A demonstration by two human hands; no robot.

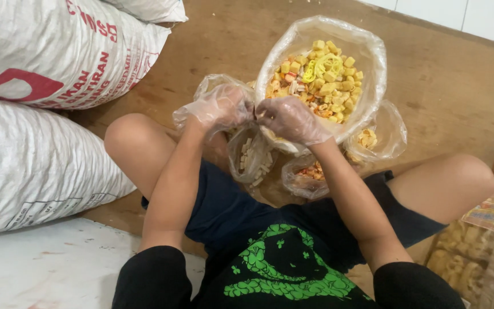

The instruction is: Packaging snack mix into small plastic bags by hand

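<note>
Brown floor (441, 86) is seen from the head view, with white sacks (41, 160) at the left and packed snacks (487, 246) at the near right. Between the knees, a small bag (253, 157) of pale sticks is pinched at its mouth by both gloved hands, left hand (221, 109) and right hand (293, 119), fingers closed. Just beyond stands a big bag (367, 57) of mixed crackers. Closing the small bag's neck appears to be in hand; a firm twist is judged needed.

floor (441, 86): brown, bare wood-like
centre: big clear bag of mixed snacks (321, 68)
left: white woven sacks (35, 160), stacked
right edge: sealed snack packets (487, 246)
</note>
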